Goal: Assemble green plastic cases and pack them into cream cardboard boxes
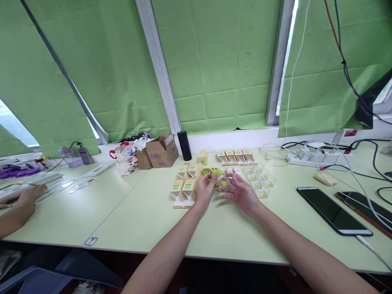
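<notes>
My right hand (245, 195) holds a small clear plastic box (224, 182) with a yellow piece inside, thumb above and fingers spread below it. Close against the box's left side, my left hand (204, 190) has thumb and forefinger pinched together; what they grip is too small to make out. Behind both hands lies a bright green dish (206, 170), partly hidden by them. To the right stand several more clear boxes (259, 178) with yellow pieces. On the left are several open cardboard cartons (183, 188) with green panels.
More open cartons (235, 157) stand at the back, near a small closed carton (202, 156). A black cylinder (184, 145) and a brown box (163, 151) are farther left. Phones (333, 210) and cables lie right. Another person's hand (29, 198) works at far left.
</notes>
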The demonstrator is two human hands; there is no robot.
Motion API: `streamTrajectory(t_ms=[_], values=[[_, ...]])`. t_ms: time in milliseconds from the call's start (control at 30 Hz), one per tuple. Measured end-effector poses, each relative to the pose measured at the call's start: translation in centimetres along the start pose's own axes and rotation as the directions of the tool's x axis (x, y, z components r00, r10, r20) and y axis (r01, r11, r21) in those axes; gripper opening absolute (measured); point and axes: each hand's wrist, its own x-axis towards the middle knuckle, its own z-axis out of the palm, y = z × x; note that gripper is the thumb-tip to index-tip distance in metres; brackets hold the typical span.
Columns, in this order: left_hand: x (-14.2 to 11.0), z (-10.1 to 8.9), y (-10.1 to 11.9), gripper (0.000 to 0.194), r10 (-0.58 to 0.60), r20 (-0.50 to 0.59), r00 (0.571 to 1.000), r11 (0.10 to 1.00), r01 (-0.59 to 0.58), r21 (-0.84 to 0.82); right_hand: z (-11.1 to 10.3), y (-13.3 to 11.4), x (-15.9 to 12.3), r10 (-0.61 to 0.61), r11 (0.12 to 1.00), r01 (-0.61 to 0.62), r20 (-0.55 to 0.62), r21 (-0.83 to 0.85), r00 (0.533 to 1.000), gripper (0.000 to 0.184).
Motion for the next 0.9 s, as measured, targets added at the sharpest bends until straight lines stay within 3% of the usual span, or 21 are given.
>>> streamTrajectory(t_ms=[200, 433, 733, 900], values=[[-0.2, 0.1, 0.0, 0.054, 0.01, 0.032, 0.999, 1.0, -0.01, 0.002, 0.1, 0.0, 0.0, -0.011, 1.0, 0.011, -0.001, -0.009, 1.0, 0.039], [-0.2, 0.0, 0.1, 0.058, 0.012, -0.001, 1.0, 1.0, -0.012, -0.005, 0.0, 0.1, 0.0, -0.007, 1.0, 0.007, 0.02, -0.013, 1.0, 0.041], [0.1, -0.4, -1.2, 0.061, 0.018, 0.046, 0.999, 1.0, -0.017, -0.012, -0.1, 0.0, 0.0, -0.014, 1.0, 0.013, 0.059, 0.012, 0.998, 0.043], [0.0, -0.6, -1.4, 0.056, 0.036, 0.088, 0.996, 0.999, -0.035, -0.013, -0.1, 0.6, 0.2, -0.047, 0.996, 0.048, 0.018, -0.069, 0.999, 0.051]])
